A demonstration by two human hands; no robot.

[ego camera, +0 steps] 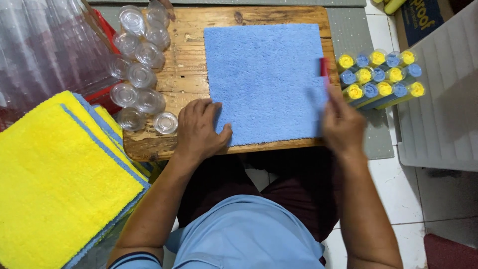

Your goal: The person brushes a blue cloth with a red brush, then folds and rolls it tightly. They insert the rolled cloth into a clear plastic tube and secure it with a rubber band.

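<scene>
Left hand [200,130] lies flat on the blue cloth [266,82]; blurred right hand [341,127] grips a red tool [324,69]

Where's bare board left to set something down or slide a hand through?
Free: a bare strip of wooden board between the clear cups and the blue cloth, plus the thin top edge. Crowded: the board's left edge with cups, the near edge with the left hand and right hand, blurred, at the cloth's right edge.
</scene>
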